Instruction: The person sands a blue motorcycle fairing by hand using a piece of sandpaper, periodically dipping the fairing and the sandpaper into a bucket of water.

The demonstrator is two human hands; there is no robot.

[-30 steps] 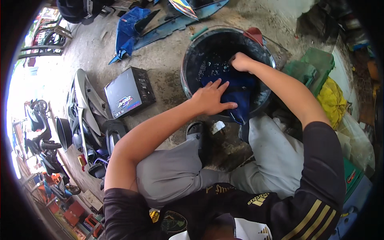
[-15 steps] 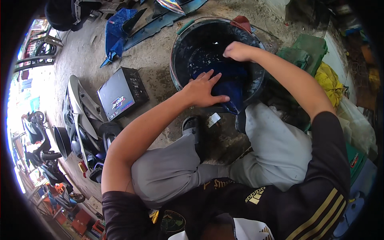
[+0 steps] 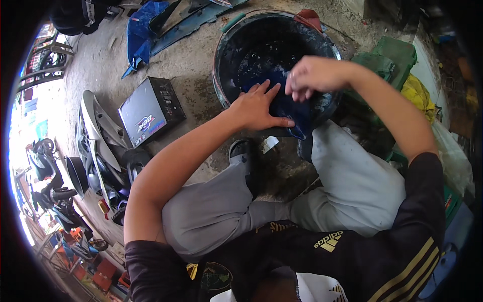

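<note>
A large black bucket [image 3: 220, 75] stands in front of my knees with dark, wet-looking contents. A glossy blue plastic panel [image 3: 297, 111] slants out of it over the near rim. My left hand [image 3: 255, 108] rests on the panel, its fingers spread toward the bucket's inside and its thumb stretched along the panel's near part. Over the panel's right side hovers my right hand [image 3: 316, 76], fingers curled and slightly smeared by motion. Whatever those fingers hold, if anything, is hidden. The panel's far end lies inside the bucket and is hard to make out.
Blue body panels [image 3: 143, 32] lie on the concrete beyond the bucket. Left of my legs are a black box [image 3: 151, 110] and grey motorcycle fairings [image 3: 100, 128]. A green case [image 3: 395, 60] and a yellow bag [image 3: 420, 95] sit at the right. Parked motorbikes [image 3: 48, 171] line the far left.
My right hand has moved down and right, from the bucket's far inside toward the panel, and its fingers have turned downward. The left hand stays on the panel. The whole view has shifted slightly.
</note>
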